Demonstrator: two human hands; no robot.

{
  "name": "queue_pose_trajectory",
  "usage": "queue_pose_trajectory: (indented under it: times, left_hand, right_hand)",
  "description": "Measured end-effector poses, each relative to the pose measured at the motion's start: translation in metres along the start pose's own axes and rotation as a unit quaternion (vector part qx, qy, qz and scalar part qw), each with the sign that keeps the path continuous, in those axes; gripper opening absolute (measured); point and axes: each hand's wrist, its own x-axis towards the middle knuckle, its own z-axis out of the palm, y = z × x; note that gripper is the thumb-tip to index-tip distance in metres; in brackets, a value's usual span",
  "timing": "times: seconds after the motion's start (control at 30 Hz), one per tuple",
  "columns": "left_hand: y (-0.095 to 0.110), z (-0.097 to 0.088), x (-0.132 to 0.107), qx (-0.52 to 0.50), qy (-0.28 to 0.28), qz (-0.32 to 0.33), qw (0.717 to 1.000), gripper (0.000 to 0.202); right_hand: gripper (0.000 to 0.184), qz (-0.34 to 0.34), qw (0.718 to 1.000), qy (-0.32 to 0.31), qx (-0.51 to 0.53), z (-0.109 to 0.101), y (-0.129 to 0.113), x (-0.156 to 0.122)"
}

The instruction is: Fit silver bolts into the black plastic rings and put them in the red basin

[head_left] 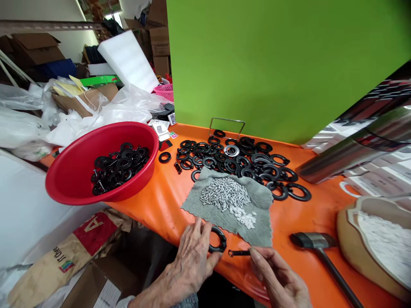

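Observation:
My left hand (194, 250) is closed around the left side of a black ring (221, 240) at the table's front edge. Between the thumb and fingers of my right hand (278, 276) is a small black bar with an eyelet at its end (239, 253). Its eyelet points at the ring, with a small gap between them. Just beyond my hands lies a grey cloth (195, 201) bearing a heap of small silver screws (224, 193) and a small pile of white plastic bits (245, 218). Behind the cloth spreads a heap of black rings (231, 164).
A red basin (73, 171) with black parts stands at the left. A rubber mallet (316, 241) lies at the right beside a tan bowl (349, 239) of white material. A metal cylinder (349, 149) leans there too. A green panel (272, 64) backs the orange table (154, 205).

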Motion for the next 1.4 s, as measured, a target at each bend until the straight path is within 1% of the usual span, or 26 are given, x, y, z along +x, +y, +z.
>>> queue_pose_trajectory:
  times: [0.07,0.13,0.2,0.27,0.3,0.37,0.43,0.5,0.57,0.6,0.67,0.7,0.73,0.77,0.9,1.03,1.2,1.3,1.37,1.4]
  left_hand:
    - [0.006,-0.005,-0.003,-0.02,-0.003,0.002,1.0,0.062]
    - [0.014,-0.017,-0.003,-0.07,-0.02,0.021,0.997,0.053]
    - [0.021,-0.03,-0.001,-0.144,-0.05,0.045,0.987,0.043]
    - [0.025,-0.038,0.004,-0.214,-0.072,0.054,0.973,0.029]
    - [0.026,-0.04,0.008,-0.235,-0.076,0.054,0.968,0.023]
    - [0.024,-0.042,0.014,-0.237,-0.064,0.065,0.967,0.015]
    - [0.02,-0.043,0.018,-0.204,-0.054,0.094,0.973,0.013]
    - [0.015,-0.043,0.021,-0.169,-0.058,0.125,0.976,0.011]
    - [0.01,-0.043,0.022,-0.139,-0.065,0.157,0.976,0.011]
    - [0.008,-0.042,0.022,-0.123,-0.065,0.174,0.975,0.012]
    - [0.005,-0.04,0.023,-0.093,-0.063,0.202,0.973,0.013]
    - [0.004,-0.039,0.024,-0.078,-0.061,0.21,0.973,0.014]
    - [0.003,-0.038,0.025,-0.064,-0.061,0.212,0.973,0.013]
    - [0.002,-0.037,0.025,-0.051,-0.063,0.211,0.974,0.013]
    - [-0.001,-0.032,0.026,-0.015,-0.07,0.206,0.976,0.013]
    - [-0.007,-0.025,0.026,-0.008,-0.058,0.217,0.974,0.012]
    - [-0.008,-0.026,0.027,-0.038,-0.064,0.226,0.971,0.013]
    - [-0.006,-0.029,0.029,-0.055,-0.066,0.236,0.968,0.014]
    - [-0.007,-0.03,0.03,-0.06,-0.066,0.244,0.966,0.014]
    - [-0.007,-0.029,0.031,-0.06,-0.065,0.246,0.965,0.015]
  right_hand:
    - [0.035,0.0,1.0,0.007,0.004,0.005,0.003,0.002]
    - [0.037,0.001,1.0,0.017,0.006,0.012,0.002,0.004]
    - [0.037,0.0,0.999,0.027,0.017,0.022,-0.005,0.005]
    - [0.036,-0.006,0.999,0.023,0.042,0.03,-0.016,0.006]
    - [0.035,-0.011,0.999,0.014,0.05,0.032,-0.02,0.008]
    - [0.034,-0.028,0.999,-0.037,0.027,0.031,-0.027,0.013]
    - [0.034,-0.061,0.993,-0.092,-0.039,0.025,-0.028,0.019]
    - [0.032,-0.112,0.982,-0.112,-0.107,0.019,-0.024,0.024]
    - [0.028,-0.192,0.963,-0.098,-0.16,0.016,-0.016,0.027]
    - [0.025,-0.246,0.946,-0.091,-0.189,0.015,-0.012,0.029]
    - [0.018,-0.357,0.897,-0.085,-0.247,0.015,-0.002,0.031]
    - [0.015,-0.399,0.872,-0.082,-0.27,0.015,0.002,0.032]
    - [0.014,-0.429,0.852,-0.079,-0.288,0.015,0.006,0.033]
    - [0.015,-0.446,0.839,-0.078,-0.301,0.015,0.01,0.035]
    - [0.021,-0.475,0.815,-0.083,-0.322,0.013,0.02,0.038]
    - [0.026,-0.494,0.796,-0.085,-0.34,0.01,0.026,0.036]
    - [0.03,-0.486,0.792,-0.073,-0.361,0.011,0.038,0.033]
    - [0.034,-0.476,0.792,-0.083,-0.374,0.011,0.046,0.031]
    - [0.035,-0.465,0.793,-0.089,-0.383,0.002,0.051,0.028]
    - [0.035,-0.458,0.794,-0.088,-0.389,-0.007,0.053,0.026]
